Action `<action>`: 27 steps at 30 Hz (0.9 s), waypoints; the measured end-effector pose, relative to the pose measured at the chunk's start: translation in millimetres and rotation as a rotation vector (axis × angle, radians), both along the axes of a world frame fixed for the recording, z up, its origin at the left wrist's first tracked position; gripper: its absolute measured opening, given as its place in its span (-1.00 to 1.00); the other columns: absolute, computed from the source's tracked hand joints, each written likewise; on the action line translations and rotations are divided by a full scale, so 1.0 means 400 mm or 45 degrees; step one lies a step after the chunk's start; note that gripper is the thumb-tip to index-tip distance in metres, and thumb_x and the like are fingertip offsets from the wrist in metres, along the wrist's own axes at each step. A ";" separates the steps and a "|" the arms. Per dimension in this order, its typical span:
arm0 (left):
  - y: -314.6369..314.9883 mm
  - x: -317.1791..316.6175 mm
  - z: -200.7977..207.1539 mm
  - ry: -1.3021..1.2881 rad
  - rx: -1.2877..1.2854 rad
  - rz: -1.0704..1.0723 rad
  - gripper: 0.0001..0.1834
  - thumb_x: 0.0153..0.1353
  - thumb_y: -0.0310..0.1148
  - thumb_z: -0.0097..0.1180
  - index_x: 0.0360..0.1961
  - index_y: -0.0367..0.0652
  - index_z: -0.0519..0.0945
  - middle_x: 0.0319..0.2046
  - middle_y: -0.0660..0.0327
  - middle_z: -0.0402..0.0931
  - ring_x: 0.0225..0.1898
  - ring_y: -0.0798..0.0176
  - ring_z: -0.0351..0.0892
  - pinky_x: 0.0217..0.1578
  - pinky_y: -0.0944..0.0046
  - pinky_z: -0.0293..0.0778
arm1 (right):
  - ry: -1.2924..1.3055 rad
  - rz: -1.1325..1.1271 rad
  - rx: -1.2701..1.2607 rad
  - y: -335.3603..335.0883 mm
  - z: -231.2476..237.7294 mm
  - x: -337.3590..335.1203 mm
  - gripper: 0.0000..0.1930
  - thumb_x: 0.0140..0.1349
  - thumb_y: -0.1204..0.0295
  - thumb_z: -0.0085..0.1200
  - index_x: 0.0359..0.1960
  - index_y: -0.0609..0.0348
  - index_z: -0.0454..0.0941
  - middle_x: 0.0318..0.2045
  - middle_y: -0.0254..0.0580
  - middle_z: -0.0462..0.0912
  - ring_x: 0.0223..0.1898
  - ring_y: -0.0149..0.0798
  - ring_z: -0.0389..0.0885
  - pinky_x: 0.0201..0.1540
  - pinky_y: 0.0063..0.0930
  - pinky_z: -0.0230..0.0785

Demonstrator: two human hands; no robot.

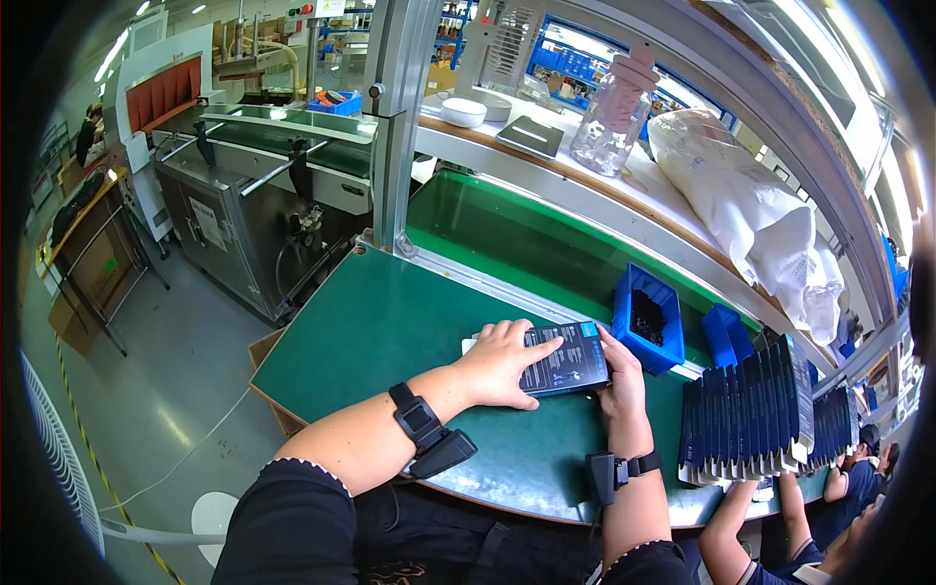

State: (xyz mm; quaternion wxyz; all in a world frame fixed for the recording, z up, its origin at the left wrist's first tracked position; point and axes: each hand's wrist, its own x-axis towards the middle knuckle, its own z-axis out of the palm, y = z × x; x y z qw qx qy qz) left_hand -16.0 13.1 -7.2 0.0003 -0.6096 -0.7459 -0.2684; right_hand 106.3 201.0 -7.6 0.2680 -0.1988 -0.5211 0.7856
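A dark printed cardboard box [570,359] with blue and white markings lies over the green tabletop, between my two hands. My left hand [502,363] spans its left end from above, thumb along the near edge and index finger reaching across the top face. Part of a white flap shows beyond that hand. At the right end, my right hand [621,375] grips the box, with its fingers partly hidden. Close by on the far side stands a blue bin [634,336] of small black parts.
Right of my hands, dark boxes [746,414] stand in a packed row on the green table [361,336]. Another blue bin [726,334] sits behind them. Beyond runs a green conveyor [507,229], under a shelf with a clear jar [614,117] and white sack [741,195]. Other people work at right.
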 end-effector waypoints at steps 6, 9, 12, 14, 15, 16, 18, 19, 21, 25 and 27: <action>0.002 0.002 -0.009 0.056 -0.002 0.011 -0.03 -0.26 -0.02 0.36 0.27 0.17 0.21 0.09 -0.08 0.15 0.11 -0.15 0.15 0.11 -0.03 0.09 | -0.091 0.016 0.087 -0.028 0.024 -0.001 -0.64 0.26 0.48 -0.11 0.09 0.31 0.38 -0.17 -0.15 0.58 -0.24 -0.37 0.59 -0.27 -0.50 0.51; 0.003 0.001 -0.010 0.058 0.006 0.019 -0.01 -0.26 -0.01 0.36 0.28 0.16 0.20 0.10 -0.10 0.14 0.11 -0.15 0.15 0.11 -0.04 0.09 | -0.073 0.015 0.098 -0.034 0.021 -0.004 -0.64 0.30 0.40 -0.13 0.11 0.22 0.38 -0.14 -0.20 0.56 -0.23 -0.36 0.59 -0.28 -0.49 0.52; 0.002 0.002 -0.008 0.054 0.015 0.026 -0.01 -0.26 0.00 0.36 0.28 0.15 0.19 0.11 -0.12 0.13 0.11 -0.16 0.15 0.11 -0.03 0.08 | -0.092 0.079 0.136 -0.029 0.018 -0.002 -0.58 0.33 0.28 -0.18 0.18 0.15 0.29 -0.03 -0.21 0.49 -0.18 -0.31 0.58 -0.23 -0.32 0.54; 0.002 0.001 -0.009 0.067 0.014 0.034 -0.01 -0.26 0.00 0.35 0.28 0.13 0.19 0.11 -0.14 0.13 0.10 -0.16 0.16 0.11 -0.03 0.09 | -0.103 0.128 0.061 -0.048 0.044 0.001 -0.55 0.32 0.25 -0.18 0.20 0.14 0.24 -0.03 -0.19 0.48 -0.17 -0.29 0.58 -0.26 -0.31 0.55; 0.002 0.000 -0.009 0.065 0.014 0.038 -0.01 -0.26 0.00 0.35 0.28 0.13 0.19 0.11 -0.14 0.13 0.10 -0.16 0.16 0.11 -0.03 0.09 | -0.111 0.173 -0.014 -0.059 0.056 0.002 -0.52 0.32 0.21 -0.18 0.23 0.13 0.20 -0.02 -0.18 0.47 -0.17 -0.26 0.58 -0.30 -0.30 0.56; 0.002 0.000 -0.008 0.068 0.000 0.043 0.00 -0.25 0.01 0.35 0.28 0.12 0.19 0.10 -0.14 0.13 0.10 -0.17 0.16 0.10 -0.03 0.09 | -0.113 0.173 -0.013 -0.063 0.060 0.005 -0.52 0.32 0.21 -0.18 0.23 0.13 0.20 -0.02 -0.18 0.47 -0.17 -0.26 0.58 -0.30 -0.30 0.56; 0.001 -0.001 -0.008 0.071 -0.015 0.050 0.00 -0.25 0.01 0.35 0.28 0.11 0.19 0.10 -0.14 0.14 0.09 -0.17 0.16 0.10 -0.03 0.09 | -0.088 0.282 0.037 -0.070 0.064 0.009 -0.43 0.28 0.22 -0.08 0.27 0.11 0.09 -0.11 -0.16 0.50 -0.26 -0.28 0.60 -0.45 -0.38 0.57; 0.000 -0.003 -0.009 0.073 -0.020 0.060 -0.01 -0.25 0.01 0.34 0.28 0.11 0.19 0.10 -0.14 0.14 0.09 -0.17 0.17 0.10 -0.03 0.09 | -0.089 0.284 0.037 -0.076 0.066 0.009 -0.43 0.28 0.22 -0.08 0.27 0.11 0.09 -0.11 -0.16 0.50 -0.26 -0.28 0.60 -0.45 -0.38 0.57; -0.003 -0.007 -0.011 0.074 -0.028 0.073 -0.01 -0.25 0.01 0.34 0.28 0.10 0.19 0.09 -0.14 0.14 0.09 -0.17 0.17 0.09 -0.03 0.09 | -0.170 0.273 0.137 -0.086 0.068 0.006 -0.41 0.25 0.32 -0.04 0.29 0.08 0.05 -0.10 -0.12 0.47 -0.30 -0.26 0.60 -0.52 -0.43 0.55; 0.001 -0.008 -0.008 0.090 0.003 0.043 -0.02 -0.24 0.00 0.34 0.27 0.09 0.20 0.09 -0.13 0.15 0.10 -0.16 0.17 0.09 -0.04 0.09 | -0.196 0.252 0.264 -0.082 0.065 0.012 -0.37 0.20 0.43 0.01 0.30 0.07 0.05 -0.07 -0.09 0.44 -0.36 -0.29 0.59 -0.55 -0.47 0.53; 0.001 -0.008 -0.009 0.091 0.017 0.038 -0.03 -0.23 -0.01 0.33 0.27 0.09 0.20 0.09 -0.13 0.15 0.10 -0.17 0.17 0.09 -0.04 0.09 | -0.222 0.236 0.303 -0.079 0.066 0.011 -0.34 0.17 0.49 0.03 0.30 0.08 0.03 -0.11 -0.09 0.46 -0.43 -0.31 0.58 -0.59 -0.50 0.49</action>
